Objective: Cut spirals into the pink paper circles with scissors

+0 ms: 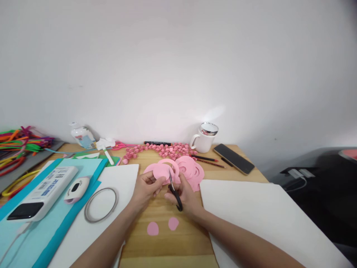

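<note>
A pink paper disc (161, 171) is pinched between the thumb and fingers of my left hand (149, 187). Black-handled scissors (176, 197) sit in my right hand (185, 193), their blades meeting the disc's right edge. A ring-shaped pink offcut hangs around the disc; whether it is still joined to it I cannot tell. Just behind my hands lies a heap of pink paper offcuts (198, 175) with round holes. Two small pink paper circles (153, 229) rest on the wood nearer me.
Several rolled pink paper pieces (170, 150) are scattered near the wall. A white mug (205, 139), pencils (206, 158) and a phone (234, 159) stand or lie back right. White sheets (251, 208) flank my arms. Left are a tape roll (101, 204) and a white power bank (44, 193).
</note>
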`<state>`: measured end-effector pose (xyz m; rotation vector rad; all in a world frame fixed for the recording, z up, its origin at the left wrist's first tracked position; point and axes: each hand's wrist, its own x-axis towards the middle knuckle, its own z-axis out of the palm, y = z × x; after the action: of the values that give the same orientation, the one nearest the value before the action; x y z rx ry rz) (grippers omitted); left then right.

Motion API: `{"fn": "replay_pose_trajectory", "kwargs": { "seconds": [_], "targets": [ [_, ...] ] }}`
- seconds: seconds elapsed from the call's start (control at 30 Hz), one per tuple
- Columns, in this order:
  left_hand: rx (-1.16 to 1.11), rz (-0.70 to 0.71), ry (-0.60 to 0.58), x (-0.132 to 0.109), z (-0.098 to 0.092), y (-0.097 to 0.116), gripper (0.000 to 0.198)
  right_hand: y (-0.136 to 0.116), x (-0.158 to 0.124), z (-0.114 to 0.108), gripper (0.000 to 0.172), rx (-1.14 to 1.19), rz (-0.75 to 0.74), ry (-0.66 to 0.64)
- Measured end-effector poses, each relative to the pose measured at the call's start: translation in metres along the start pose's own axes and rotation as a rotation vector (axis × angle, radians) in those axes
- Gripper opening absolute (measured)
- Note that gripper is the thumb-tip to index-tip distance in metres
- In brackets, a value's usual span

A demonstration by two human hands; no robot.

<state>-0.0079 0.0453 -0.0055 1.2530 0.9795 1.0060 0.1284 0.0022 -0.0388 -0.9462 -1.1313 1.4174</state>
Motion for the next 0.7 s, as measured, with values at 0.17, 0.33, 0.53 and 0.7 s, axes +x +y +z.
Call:
{"fn": "replay_pose_trajectory", "kwargs": {
  "seconds": [0.17, 0.33, 0.53, 0.7],
  "targets": [
    [0.004, -0.007, 0.01, -0.0005, 0.0012, 0.003, 0.025, -0.0002, 0.0006, 0.0014, 0.056, -0.03, 0.011, 0.013],
    [-0.034, -0.004, 0.016, 0.0014, -0.0006, -0.0012, 0.026, -0.0041, -0.0002, 0.0016, 0.059, -0.057, 0.015, 0.014],
    [-0.141, 0.015, 0.065, 0.0021, -0.0003, -0.0016, 0.029, -0.0025, -0.0005, 0.0002, 0.056, -0.071, 0.024, 0.016],
    [-0.193, -0.004, 0.063, 0.0009, 0.0017, 0.0007, 0.026, -0.0008, -0.0004, 0.0004, 0.056, -0.076, 0.034, 0.006]
  ]
}}
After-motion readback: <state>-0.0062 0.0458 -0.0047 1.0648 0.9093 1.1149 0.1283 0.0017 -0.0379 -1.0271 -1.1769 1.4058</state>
